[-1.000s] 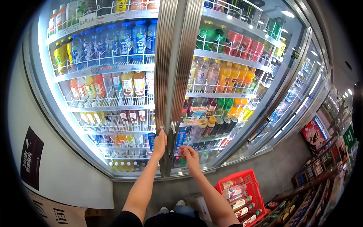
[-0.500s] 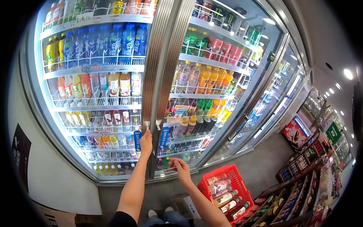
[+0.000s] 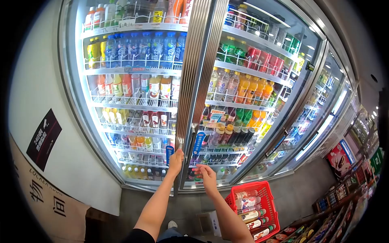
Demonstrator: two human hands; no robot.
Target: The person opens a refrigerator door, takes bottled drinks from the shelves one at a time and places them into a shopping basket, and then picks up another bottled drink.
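Observation:
My left hand (image 3: 176,163) is closed around the metal edge of the left glass door (image 3: 193,81) of a drinks fridge, beside a blue label (image 3: 169,155). The door's lower corner sits slightly forward of the neighbouring door, so it looks a little ajar. My right hand (image 3: 207,177) hovers before the right glass door, near its bottom shelves. Its fingers are loosely bent and apart, with nothing visible in them. Behind the left glass stand rows of blue bottles (image 3: 157,49), juice bottles (image 3: 154,87) and other drinks on white wire shelves.
On the floor to the right is a red basket (image 3: 274,202) holding several bottles (image 3: 252,215). An open cardboard box (image 3: 208,224) stands near my feet. Further right runs a low snack shelf (image 3: 324,218). A white wall (image 3: 81,162) borders the fridge on the left.
My view has turned left, so everything sits further right in the picture. My left hand keeps its grip on the door edge, and the door seems to have come slightly forward.

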